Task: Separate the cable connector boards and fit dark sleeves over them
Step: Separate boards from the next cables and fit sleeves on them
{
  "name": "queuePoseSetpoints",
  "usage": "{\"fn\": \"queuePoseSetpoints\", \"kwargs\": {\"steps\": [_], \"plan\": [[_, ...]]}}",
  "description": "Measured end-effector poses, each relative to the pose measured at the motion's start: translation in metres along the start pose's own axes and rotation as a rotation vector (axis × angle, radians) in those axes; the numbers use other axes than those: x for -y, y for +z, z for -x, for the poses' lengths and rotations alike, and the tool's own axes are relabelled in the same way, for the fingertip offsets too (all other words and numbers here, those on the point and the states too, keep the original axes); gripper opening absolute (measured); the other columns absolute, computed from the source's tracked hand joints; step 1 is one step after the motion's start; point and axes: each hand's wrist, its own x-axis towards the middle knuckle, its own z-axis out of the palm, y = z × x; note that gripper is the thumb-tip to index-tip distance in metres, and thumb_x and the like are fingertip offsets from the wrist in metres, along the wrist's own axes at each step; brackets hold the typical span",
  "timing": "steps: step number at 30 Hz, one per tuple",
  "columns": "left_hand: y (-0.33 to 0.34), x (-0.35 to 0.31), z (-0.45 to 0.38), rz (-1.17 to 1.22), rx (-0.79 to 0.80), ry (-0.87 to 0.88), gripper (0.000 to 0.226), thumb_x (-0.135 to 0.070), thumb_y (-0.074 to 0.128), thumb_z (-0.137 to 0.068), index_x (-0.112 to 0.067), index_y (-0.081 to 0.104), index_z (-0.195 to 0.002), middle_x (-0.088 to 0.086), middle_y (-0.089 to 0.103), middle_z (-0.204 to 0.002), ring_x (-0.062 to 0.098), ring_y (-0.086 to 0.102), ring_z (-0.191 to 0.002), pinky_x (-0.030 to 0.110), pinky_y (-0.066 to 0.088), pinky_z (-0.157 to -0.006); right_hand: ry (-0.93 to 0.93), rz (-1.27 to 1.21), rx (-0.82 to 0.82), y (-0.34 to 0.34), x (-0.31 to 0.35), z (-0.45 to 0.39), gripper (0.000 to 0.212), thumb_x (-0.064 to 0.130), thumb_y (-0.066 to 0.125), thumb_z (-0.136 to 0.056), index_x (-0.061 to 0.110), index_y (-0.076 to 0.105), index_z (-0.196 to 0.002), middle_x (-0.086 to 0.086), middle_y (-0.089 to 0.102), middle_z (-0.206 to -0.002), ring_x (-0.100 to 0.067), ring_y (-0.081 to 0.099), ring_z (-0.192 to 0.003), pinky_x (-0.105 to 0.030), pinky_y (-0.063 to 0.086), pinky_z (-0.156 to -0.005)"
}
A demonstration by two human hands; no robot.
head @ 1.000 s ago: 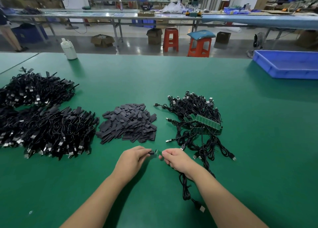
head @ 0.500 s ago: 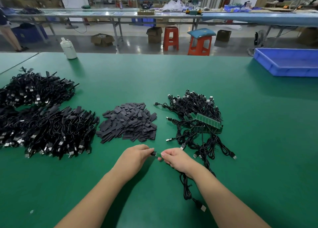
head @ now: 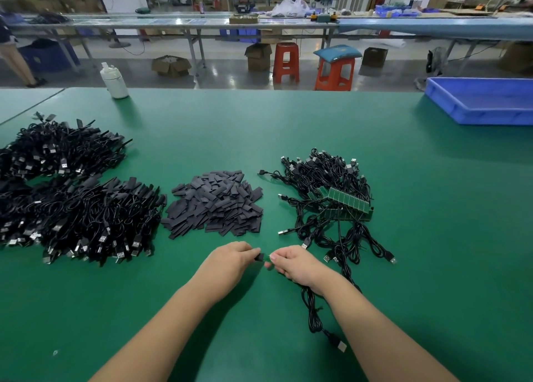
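Both hands meet low centre over the green table (head: 375, 151). Left hand (head: 230, 262) has fingers curled, fingertips pinching a dark sleeve (head: 260, 257) that pokes out toward the right hand. Right hand (head: 294, 263) also curled, thumb and forefinger pinching a small connector board (head: 270, 257); only a sliver of green shows between the two sets of fingertips, just at the sleeve's open end. How far the board is inside the sleeve: cannot tell. The board's black cable (head: 313, 309) runs from under the right wrist toward the camera, ending in a metal plug (head: 341, 346) lying on the table.

Loose sleeves pile (head: 216, 204) just beyond the left hand. Tangle of cables (head: 326, 185) beyond the right hand, with a green strip of unseparated boards (head: 347, 201) resting on top. Two heaps of finished cables (head: 83, 217) at far left. Blue tray (head: 478, 113) far right, white bottle (head: 114, 80) at the far edge.

No readable writing or brand anywhere; too small or blurred.
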Motion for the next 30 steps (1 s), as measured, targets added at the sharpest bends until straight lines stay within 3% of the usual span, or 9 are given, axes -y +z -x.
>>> {"fn": "queuePoseSetpoints", "kwargs": {"steps": [11,17,20,26,30], "plan": [[0.003,-0.003,-0.003,-0.017,0.025,0.022,0.045,0.002,0.051,-0.089,-0.016,0.063,-0.129,0.003,0.065,-0.117,0.024,0.058,-0.105,0.033,0.048,-0.087,-0.015,-0.007,0.020,0.001,-0.001,0.002,0.030,0.028,0.047,-0.104,0.023,0.072,-0.089,0.014,0.045,-0.057,-0.004,0.034,-0.049,-0.014,0.033,-0.049],[0.000,-0.011,-0.004,-0.031,0.028,0.030,0.037,-0.003,0.055,-0.087,-0.021,0.069,-0.116,0.000,0.068,-0.103,0.024,0.064,-0.091,0.032,0.051,-0.072,-0.022,0.011,0.031,0.001,-0.002,0.001,0.030,0.028,0.047,-0.104,0.023,0.073,-0.088,0.012,0.045,-0.060,-0.005,0.034,-0.051,-0.017,0.033,-0.051],[0.001,-0.014,-0.005,-0.044,0.038,0.033,0.028,-0.014,0.054,-0.093,-0.025,0.067,-0.116,-0.002,0.064,-0.101,0.023,0.064,-0.083,0.034,0.051,-0.067,-0.020,0.007,0.048,0.001,-0.002,0.001,0.030,0.027,0.046,-0.104,0.014,0.069,-0.090,0.009,0.045,-0.061,-0.006,0.033,-0.051,-0.018,0.031,-0.050],[0.013,-0.018,-0.012,-0.021,0.089,-0.041,0.031,-0.018,0.047,-0.097,-0.026,0.061,-0.125,-0.001,0.061,-0.105,0.022,0.062,-0.090,0.035,0.050,-0.078,-0.016,-0.045,0.079,-0.001,0.001,0.004,0.033,0.031,0.042,-0.106,0.019,0.060,-0.080,0.012,0.046,-0.058,-0.004,0.032,-0.045,-0.019,0.028,-0.043],[0.006,-0.012,-0.017,0.136,0.150,-0.213,0.023,-0.024,0.050,-0.100,-0.022,0.069,-0.111,0.001,0.070,-0.094,0.021,0.063,-0.084,0.032,0.050,-0.076,-0.023,-0.053,0.073,-0.002,0.000,0.002,0.030,0.034,0.046,-0.103,0.012,0.064,-0.096,0.009,0.058,-0.068,-0.008,0.041,-0.050,-0.024,0.043,-0.050]]}}
